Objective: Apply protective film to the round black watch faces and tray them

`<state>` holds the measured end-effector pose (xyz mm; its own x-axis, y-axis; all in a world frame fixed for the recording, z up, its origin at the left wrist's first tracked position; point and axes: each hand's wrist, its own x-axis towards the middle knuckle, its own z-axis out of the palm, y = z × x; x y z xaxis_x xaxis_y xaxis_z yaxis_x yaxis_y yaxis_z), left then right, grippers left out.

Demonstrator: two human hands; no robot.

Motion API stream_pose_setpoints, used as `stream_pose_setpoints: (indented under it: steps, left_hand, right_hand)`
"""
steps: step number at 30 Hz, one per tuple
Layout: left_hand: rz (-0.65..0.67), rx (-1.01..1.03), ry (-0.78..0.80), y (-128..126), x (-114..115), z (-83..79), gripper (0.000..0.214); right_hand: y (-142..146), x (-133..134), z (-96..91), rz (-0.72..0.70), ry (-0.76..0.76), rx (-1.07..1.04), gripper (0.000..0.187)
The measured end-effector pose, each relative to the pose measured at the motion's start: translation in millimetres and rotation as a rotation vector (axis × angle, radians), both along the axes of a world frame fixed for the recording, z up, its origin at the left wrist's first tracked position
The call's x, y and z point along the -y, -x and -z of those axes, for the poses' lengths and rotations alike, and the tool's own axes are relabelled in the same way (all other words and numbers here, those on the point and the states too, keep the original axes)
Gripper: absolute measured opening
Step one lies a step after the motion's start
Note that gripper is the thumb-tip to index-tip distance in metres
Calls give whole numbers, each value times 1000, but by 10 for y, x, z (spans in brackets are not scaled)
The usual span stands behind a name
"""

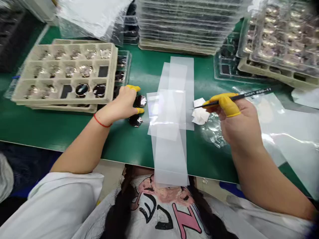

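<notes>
My left hand (123,103), with yellow finger cots on the thumb and a finger, is at the left of the bench. Its thumb and finger are spread on either side of a shiny round lens-like piece (141,101); contact with it cannot be made out. A second dark round piece (136,120) lies just below the thumb. My right hand (233,109), also in yellow cots, is closed around black fine-tipped tweezers (245,95) marked ESD-11. Their tip points left, over a crumpled white tissue (201,114). Between the hands lie overlapping translucent film strips (171,149).
A beige compartment tray (113,71) with several round pieces sits on other trays at left. Stacked clear trays (186,26) stand at the back, with more filled trays (286,39) at back right. Plastic wrap (216,132) and white sheets (296,132) lie at right on the green bench (119,146).
</notes>
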<state>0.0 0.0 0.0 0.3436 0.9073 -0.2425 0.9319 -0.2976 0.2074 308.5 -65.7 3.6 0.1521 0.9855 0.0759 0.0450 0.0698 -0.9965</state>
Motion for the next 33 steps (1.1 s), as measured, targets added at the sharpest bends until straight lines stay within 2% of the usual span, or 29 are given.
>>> stream_pose_setpoints:
  steps: [2, 4, 6, 9, 12, 14, 16, 18, 20, 21, 23, 25, 28, 29, 30, 31, 33]
  left_hand:
    - [-43, 109, -46, 67, 64, -156, 62]
    - [-132, 180, -104, 184, 19, -293, 49]
    - [-293, 217, -172, 367, -175, -402, 37]
    - [-453, 230, -268, 660, -661, -484, 32]
    - [-480, 210, -213, 822, -1144, -473, 40]
    - [-457, 144, -138, 869, -1360, -467, 44]
    - [-410, 55, -85, 915, -1464, -502, 43]
    - [-372, -14, -60, 967, -1460, -575, 38]
    - [-326, -18, -131, 980, -1360, -648, 29]
    - [-278, 7, -231, 951, -1276, -669, 26]
    - [-61, 189, -479, 783, -1032, -660, 24]
    - [198, 523, -602, 477, -696, -579, 19]
    - [454, 669, -539, -78, -119, -370, 11]
    - [602, 670, -491, -239, 54, -292, 7]
    - [669, 649, -482, -374, 203, -215, 2]
    - [692, 648, -487, -480, 325, -140, 3]
    - [574, 672, -476, -615, 493, 2, 8]
  right_hand:
    - [-12, -6, 21, 31, 21, 15, 36]
    - [-25, -15, 42, 47, 39, 38, 36]
    - [-40, -23, 60, 53, 56, 74, 35]
    - [-67, -27, 88, 48, 69, 123, 32]
    - [-92, -28, 120, 29, 89, 161, 28]
    - [-97, -29, 133, 17, 108, 190, 23]
    - [-85, -33, 129, 17, 115, 180, 18]
    - [-53, -40, 105, 39, 98, 101, 17]
    - [-6, -45, 68, 42, 95, 9, 19]
    - [22, -44, 50, 25, 118, -23, 21]
    - [88, -27, 21, -54, 209, -53, 22]
    - [166, 15, 12, -161, 311, -65, 25]
    - [290, 100, 25, -345, 445, -98, 35]
    - [323, 122, 30, -402, 481, -115, 37]
    - [347, 136, 32, -445, 504, -130, 38]
    - [359, 141, 32, -467, 514, -142, 39]
    - [354, 125, 32, -451, 502, -140, 38]
